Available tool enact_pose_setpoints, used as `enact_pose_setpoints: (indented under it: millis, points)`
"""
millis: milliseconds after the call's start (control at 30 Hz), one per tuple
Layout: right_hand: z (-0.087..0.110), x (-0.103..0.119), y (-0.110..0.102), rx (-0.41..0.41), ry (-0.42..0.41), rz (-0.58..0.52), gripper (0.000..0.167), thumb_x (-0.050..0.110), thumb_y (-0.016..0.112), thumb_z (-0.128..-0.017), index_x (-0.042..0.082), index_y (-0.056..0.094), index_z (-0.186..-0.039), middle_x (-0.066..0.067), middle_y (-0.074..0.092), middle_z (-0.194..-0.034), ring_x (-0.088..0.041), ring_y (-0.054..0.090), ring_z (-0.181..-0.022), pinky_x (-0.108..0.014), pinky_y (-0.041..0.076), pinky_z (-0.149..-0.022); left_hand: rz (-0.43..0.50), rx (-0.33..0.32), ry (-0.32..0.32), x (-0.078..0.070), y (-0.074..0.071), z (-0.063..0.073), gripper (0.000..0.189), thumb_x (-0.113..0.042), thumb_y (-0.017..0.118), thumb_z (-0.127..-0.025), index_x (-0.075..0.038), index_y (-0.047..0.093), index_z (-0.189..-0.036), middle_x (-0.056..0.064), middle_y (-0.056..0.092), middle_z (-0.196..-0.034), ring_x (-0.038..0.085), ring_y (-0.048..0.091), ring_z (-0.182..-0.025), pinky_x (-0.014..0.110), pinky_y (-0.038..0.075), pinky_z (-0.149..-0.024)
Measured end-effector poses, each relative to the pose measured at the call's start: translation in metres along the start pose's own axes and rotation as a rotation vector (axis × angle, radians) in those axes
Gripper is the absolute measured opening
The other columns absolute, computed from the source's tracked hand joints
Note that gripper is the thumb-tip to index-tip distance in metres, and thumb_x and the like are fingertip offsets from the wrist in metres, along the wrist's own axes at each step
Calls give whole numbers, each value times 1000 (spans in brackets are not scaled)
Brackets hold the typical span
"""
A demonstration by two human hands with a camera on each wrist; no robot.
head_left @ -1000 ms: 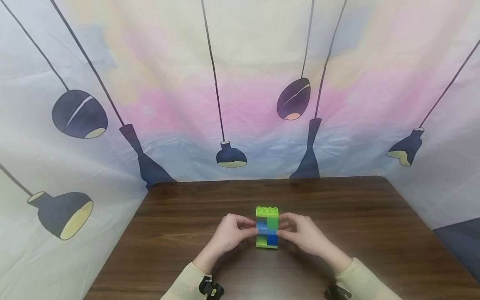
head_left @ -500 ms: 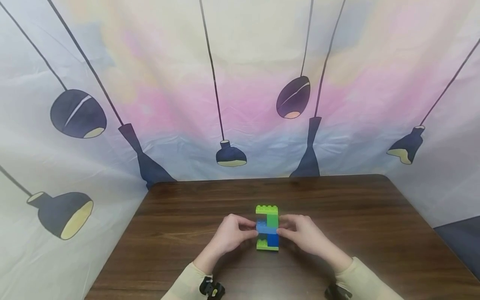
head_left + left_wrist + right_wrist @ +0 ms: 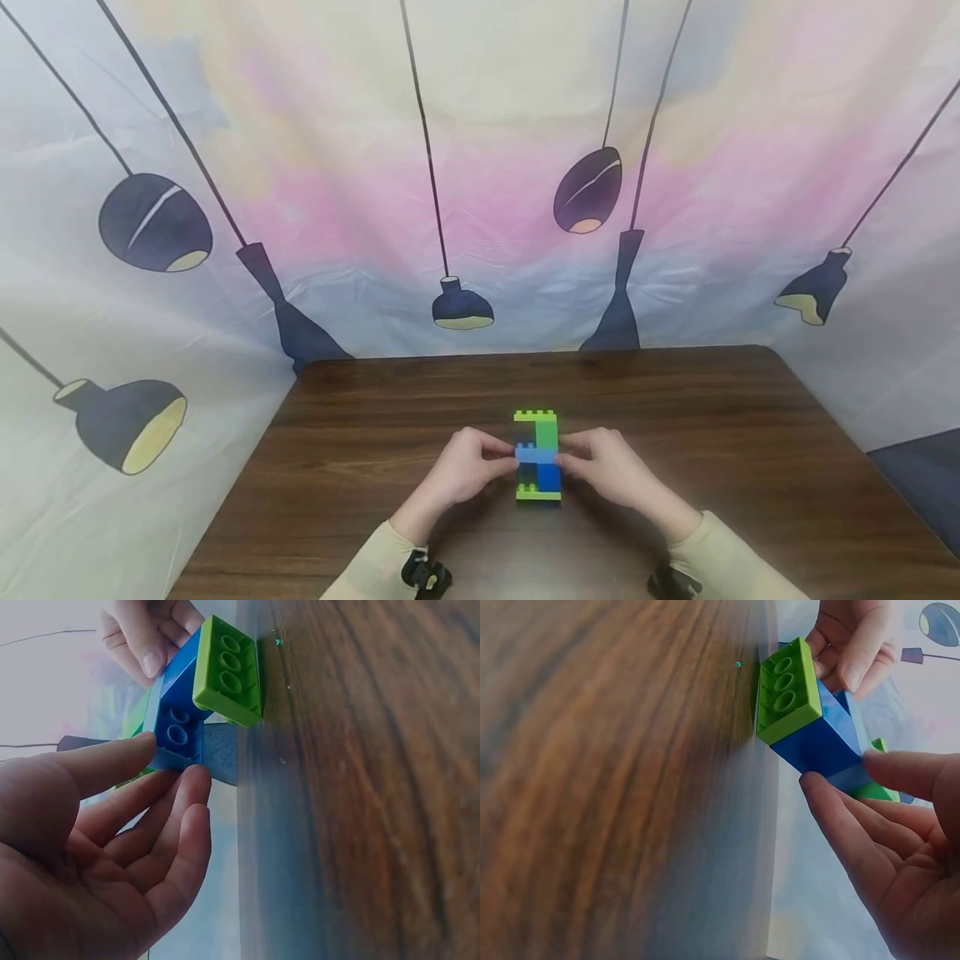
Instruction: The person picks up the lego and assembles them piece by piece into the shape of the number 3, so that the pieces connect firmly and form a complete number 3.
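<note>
A small tower of toy building bricks [image 3: 547, 433] is held up between my two hands in the head view. It has thin lime plates at top and bottom, a green brick, a light blue layer and a dark blue brick [image 3: 821, 746]. My left hand [image 3: 467, 465] pinches the left end of the light blue layer between thumb and fingers. On the opposite side, my right hand [image 3: 609, 463] pinches the tower at about the same height. Both wrist views show the hollow underside of the bottom lime plate [image 3: 231, 666], with round tubes inside, tilted above the table.
The dark wood-grain table [image 3: 375, 408] spreads around the hands. A cloth backdrop [image 3: 510, 167] printed with hanging lamps rises behind and beside it. A tiny teal speck [image 3: 278, 642] lies on the tabletop. Black wrist straps [image 3: 426, 573] sit over the pale sleeves.
The tower has tilted between the hands: its top studs, first seen from above, now show edge-on, and its front faces me more squarely. Both hands keep their grip, nearly in place.
</note>
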State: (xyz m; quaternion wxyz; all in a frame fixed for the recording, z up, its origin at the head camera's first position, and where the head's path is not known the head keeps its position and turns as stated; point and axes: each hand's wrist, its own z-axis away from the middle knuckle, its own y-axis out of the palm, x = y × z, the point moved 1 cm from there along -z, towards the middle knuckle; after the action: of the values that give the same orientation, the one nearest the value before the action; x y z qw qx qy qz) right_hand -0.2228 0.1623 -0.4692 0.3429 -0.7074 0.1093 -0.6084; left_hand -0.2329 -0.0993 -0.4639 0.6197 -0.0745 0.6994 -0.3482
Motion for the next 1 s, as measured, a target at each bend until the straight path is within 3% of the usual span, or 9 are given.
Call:
enact_pose_setpoints:
  millis: [367,633,867,1000]
  points:
    - [0,-1,2,8,41,16,44,28,80,-98,-1,73,-130,-7,79,-111,-16,72,-93,-49,61,-89,-35,53,-3,1,1,0,28,-23,81,-97,-4,80,-119,10,78,-116,16,68,-88,38,59,-75]
    - [2,-3,3,47,-3,51,52,32,82,-96,-5,71,-130,-5,79,-105,-19,73,-93,-46,61,-83,-68,103,7,1,1,2,33,-25,80,-97,-2,79,-121,10,78,-116,12,68,-87,39,58,-77]
    - [2,-5,3,83,-14,22,54,30,83,-95,-6,69,-132,-7,79,-105,-23,75,-97,-44,62,-79,-27,166,-4,1,2,1,44,-24,87,-90,1,76,-125,2,73,-77,12,60,-61,31,49,-58]
    - [2,-5,4,82,1,23,54,28,83,-95,-8,68,-132,-6,78,-103,-20,74,-94,-44,62,-79,-31,184,-7,1,3,2,45,-24,87,-90,1,76,-126,-4,71,-80,11,61,-62,28,48,-57]
